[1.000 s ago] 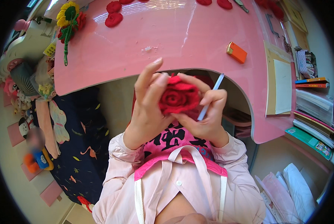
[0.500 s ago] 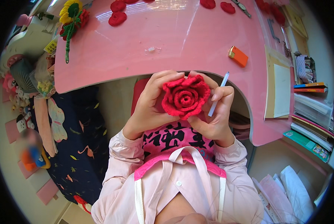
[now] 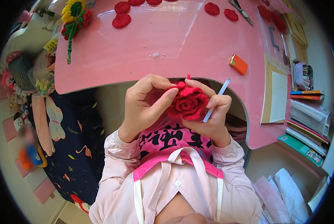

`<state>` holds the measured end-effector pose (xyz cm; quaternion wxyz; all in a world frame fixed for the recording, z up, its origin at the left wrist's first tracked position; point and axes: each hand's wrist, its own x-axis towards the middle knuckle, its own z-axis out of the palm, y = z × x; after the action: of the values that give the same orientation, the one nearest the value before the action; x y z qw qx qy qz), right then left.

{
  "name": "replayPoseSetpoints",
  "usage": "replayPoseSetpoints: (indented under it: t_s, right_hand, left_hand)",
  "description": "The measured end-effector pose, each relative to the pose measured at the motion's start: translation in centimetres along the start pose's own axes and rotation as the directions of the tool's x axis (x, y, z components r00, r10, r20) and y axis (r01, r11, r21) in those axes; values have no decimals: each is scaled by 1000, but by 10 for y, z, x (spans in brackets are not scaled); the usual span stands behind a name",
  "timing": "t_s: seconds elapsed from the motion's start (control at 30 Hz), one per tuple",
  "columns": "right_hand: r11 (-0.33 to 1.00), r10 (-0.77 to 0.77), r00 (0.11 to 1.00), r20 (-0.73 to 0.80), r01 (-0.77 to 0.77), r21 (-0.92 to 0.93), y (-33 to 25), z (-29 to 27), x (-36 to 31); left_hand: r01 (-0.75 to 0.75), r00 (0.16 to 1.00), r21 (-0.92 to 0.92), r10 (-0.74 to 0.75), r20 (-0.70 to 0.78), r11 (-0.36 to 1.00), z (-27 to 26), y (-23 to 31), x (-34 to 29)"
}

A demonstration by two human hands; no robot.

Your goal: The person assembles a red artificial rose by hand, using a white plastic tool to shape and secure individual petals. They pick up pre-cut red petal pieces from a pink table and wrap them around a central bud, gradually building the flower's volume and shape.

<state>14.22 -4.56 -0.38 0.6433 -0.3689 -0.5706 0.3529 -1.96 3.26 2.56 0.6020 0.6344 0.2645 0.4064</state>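
Note:
A crocheted red rose (image 3: pixel 185 102) is held up in front of my apron, its spiral centre turned upward. My left hand (image 3: pixel 140 102) is closed on the rose's left side, thumb and forefinger pinching an outer petal. From the other side, my right hand (image 3: pixel 216 121) supports the flower, with fingers behind it and the thumb below. Between the right hand's fingers a pale translucent glue stick (image 3: pixel 223 87) slants up and to the right. A small red tip shows above the right forefinger. The rose's back is hidden.
On the pink table (image 3: pixel 137 48) lie an orange lighter (image 3: pixel 238 64), several red crocheted pieces (image 3: pixel 121 21), a watch (image 3: pixel 241 13) and small whitish scraps (image 3: pixel 155 55). A crocheted sunflower bunch (image 3: pixel 72 22) lies at the far left. Books and folders (image 3: pixel 309 123) fill a shelf at right.
My left hand has shifted from cupping the rose to pinching its upper left petal. The rose has tilted and moved slightly down. The glue stick stays in my right hand.

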Motion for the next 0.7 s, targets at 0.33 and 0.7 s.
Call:
replayPoseSetpoints:
  t_s: [0.33,0.7]
  right_hand:
    - [1000,1,1000,9,-1,-13,-3,1,-2]
    - [996,35,999,34,-38,80,-9,-1,-17]
  left_hand:
    - [-101,994,103,97,44,990,6,8,8]
    - [-6,988,44,-1,155,999,11,13,2]
